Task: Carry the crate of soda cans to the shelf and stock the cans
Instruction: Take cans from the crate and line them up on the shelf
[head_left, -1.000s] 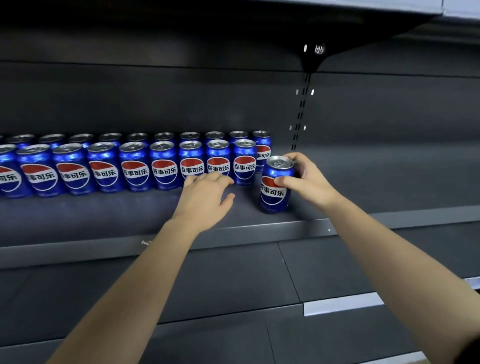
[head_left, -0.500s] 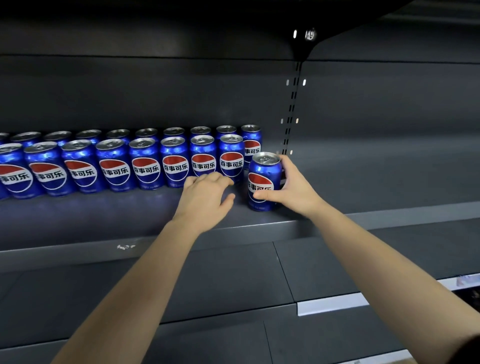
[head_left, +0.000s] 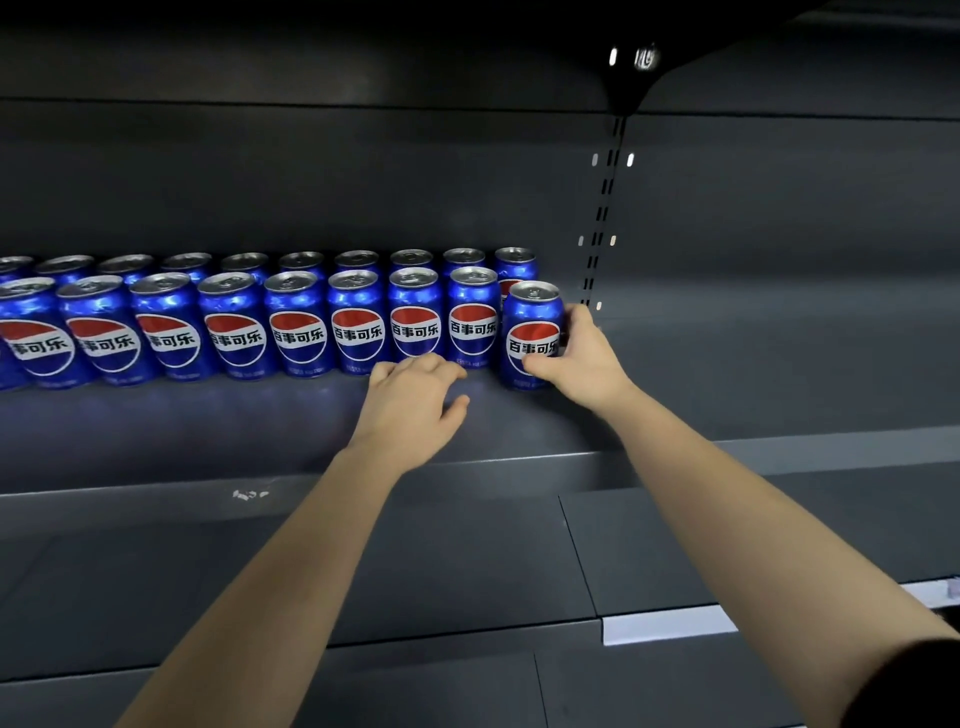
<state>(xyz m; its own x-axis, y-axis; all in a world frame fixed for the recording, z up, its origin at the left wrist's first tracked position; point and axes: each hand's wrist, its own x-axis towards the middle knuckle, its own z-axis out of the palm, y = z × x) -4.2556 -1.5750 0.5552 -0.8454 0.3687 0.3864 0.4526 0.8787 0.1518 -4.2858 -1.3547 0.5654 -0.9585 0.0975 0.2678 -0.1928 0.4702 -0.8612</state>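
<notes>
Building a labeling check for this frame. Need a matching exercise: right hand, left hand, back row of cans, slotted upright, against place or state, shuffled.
1 right hand
2 left hand
3 back row of cans
4 slotted upright

A on the back wall, right of the cans
B grips the end can
C behind the front row
D empty, on the shelf before the front row

Pairs: 1-B, 2-D, 3-C, 4-A

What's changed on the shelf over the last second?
The right hand slid its can back and slightly left, nearly into line with the front row. It still grips the can. The left hand stayed on the shelf; the front row did not move.
</notes>
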